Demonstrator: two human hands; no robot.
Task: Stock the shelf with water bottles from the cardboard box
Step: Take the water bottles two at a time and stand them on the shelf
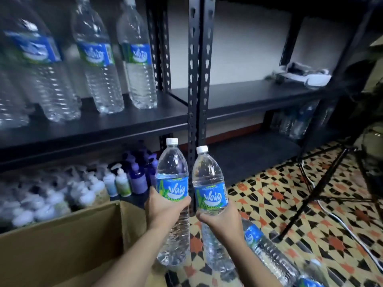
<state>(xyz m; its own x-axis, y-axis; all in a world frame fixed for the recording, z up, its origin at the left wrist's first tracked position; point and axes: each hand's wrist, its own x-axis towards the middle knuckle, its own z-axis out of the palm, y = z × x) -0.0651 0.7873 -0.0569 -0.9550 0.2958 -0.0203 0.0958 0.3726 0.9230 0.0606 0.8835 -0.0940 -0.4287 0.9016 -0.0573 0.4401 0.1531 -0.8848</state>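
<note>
My left hand (163, 206) grips a clear water bottle (172, 172) with a blue label and white cap, held upright. Close beside it on the right, my right hand (219, 218) grips a second upright bottle (209, 179) of the same kind. Both bottles are lifted above the floor, in front of the black shelf upright (196, 79). The open cardboard box (68, 241) stands at the lower left. Three like bottles (99, 59) stand in a row on the left part of the black shelf board (116, 125). Another bottle (267, 251) lies on the floor at the lower right.
The right shelf bay (259, 94) holds a white object (304, 75) at its far end. Pump and spray bottles (124, 179) crowd the lower left shelf. A black tripod (323, 183) and white cable (342, 220) stand on the patterned tile floor at right.
</note>
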